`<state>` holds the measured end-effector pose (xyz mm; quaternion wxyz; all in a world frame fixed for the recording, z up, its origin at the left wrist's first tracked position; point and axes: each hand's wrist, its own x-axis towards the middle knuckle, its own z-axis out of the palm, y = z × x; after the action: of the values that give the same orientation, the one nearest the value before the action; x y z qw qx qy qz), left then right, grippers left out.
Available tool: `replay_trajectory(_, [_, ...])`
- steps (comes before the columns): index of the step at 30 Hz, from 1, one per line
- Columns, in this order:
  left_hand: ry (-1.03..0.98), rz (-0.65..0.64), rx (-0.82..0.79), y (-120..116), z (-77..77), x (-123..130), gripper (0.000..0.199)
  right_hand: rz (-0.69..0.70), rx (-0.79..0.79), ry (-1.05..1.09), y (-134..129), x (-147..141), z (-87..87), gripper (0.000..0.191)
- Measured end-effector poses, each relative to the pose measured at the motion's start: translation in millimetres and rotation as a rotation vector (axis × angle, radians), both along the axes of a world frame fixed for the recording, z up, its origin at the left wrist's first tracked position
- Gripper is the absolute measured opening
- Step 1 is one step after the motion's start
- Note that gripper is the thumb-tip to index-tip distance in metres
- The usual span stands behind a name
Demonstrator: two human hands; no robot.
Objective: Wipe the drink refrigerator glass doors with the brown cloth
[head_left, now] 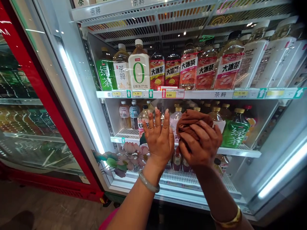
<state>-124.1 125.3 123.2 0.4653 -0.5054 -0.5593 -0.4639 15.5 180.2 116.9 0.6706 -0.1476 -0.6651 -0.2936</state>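
Observation:
My left hand (158,140), with a pale bangle at the wrist, is raised with fingers spread against the glass front of a drinks cooler. Nothing is in it. Just to its right, my right hand (201,143) grips a crumpled brown cloth (192,121), its fingers curled over the cloth's lower right part. A gold bangle (227,220) circles the right wrist. Behind both hands stand bottles on a middle shelf, among them a green-labelled bottle (237,129) right of the cloth. A flower decoration (134,153) shows left of my left wrist.
An upper shelf edge (203,94) with price tags runs above the hands, bearing several large bottles, one with a green zero (139,68). A red-framed cooler (59,105) stands on the left. Bright light strips (79,95) line the cooler's sides. Floor (48,207) shows at the lower left.

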Motion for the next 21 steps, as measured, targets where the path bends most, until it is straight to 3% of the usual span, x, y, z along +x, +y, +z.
replay_trajectory(5, [-0.019, 0.006, -0.031, 2, -9.0, 7, 0.075, -0.056, -0.039, 0.281, 33, 50, 16.0, 0.039])
replay_trajectory(8, [0.027, 0.005, -0.032, 3, -13.6, 8, 0.076, -0.087, -0.073, 0.374, 37, 54, 14.6, 0.040])
replay_trajectory(11, [0.082, 0.010, -0.044, 5, -16.6, 10, 0.075, -0.099, -0.049, 0.318, 24, 30, 3.2, 0.035])
replay_trajectory(15, [0.091, 0.013, -0.041, 7, -20.0, 16, 0.076, -0.054, 0.023, 0.088, 5, 5, -9.9, 0.030])
replay_trajectory(18, [0.121, -0.012, -0.049, 9, -23.4, 22, 0.075, -0.022, 0.035, -0.029, 13, 22, -6.9, 0.029])
replay_trajectory(21, [0.128, -0.023, -0.048, 10, -26.1, 25, 0.074, -0.070, 0.022, 0.091, 38, 60, 2.5, 0.036])
